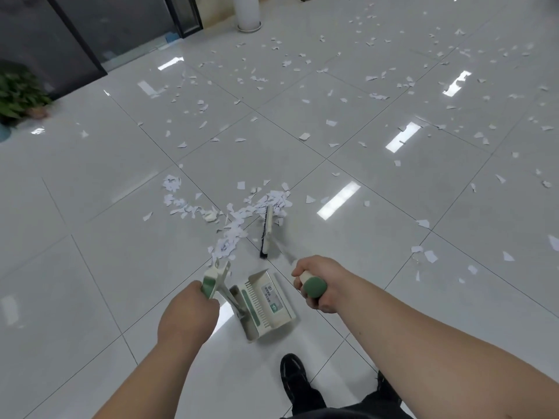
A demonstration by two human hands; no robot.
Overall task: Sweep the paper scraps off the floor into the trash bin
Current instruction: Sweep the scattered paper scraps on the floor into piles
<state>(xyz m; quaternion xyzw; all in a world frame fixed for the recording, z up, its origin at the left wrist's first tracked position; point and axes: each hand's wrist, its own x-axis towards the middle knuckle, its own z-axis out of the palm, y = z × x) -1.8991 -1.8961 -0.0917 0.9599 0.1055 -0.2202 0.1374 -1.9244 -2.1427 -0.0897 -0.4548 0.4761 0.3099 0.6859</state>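
The left hand (189, 309) is curled round the dustpan handle (210, 285). The right hand (317, 282) is fisted round the green-capped top of the broom (314, 287). Between the hands and a little below them sits the dustpan (266, 303), resting on the floor (90, 192). Ahead of the right hand the brush head (267, 234) is down on the tiles. Just to its left, ahead of the left hand, lies a gathered pile (231, 234) that trails off further left. Well beyond both hands, loose scraps (332, 122) are strewn across most of the floor.

This looks like the gathering step, with only a small share swept together. The next move probably calls for setting the pan's lip flat against the near end of the pile and drawing the brush toward it in short strokes so the light paper doesn't scatter. I can't make out a bin for certain.
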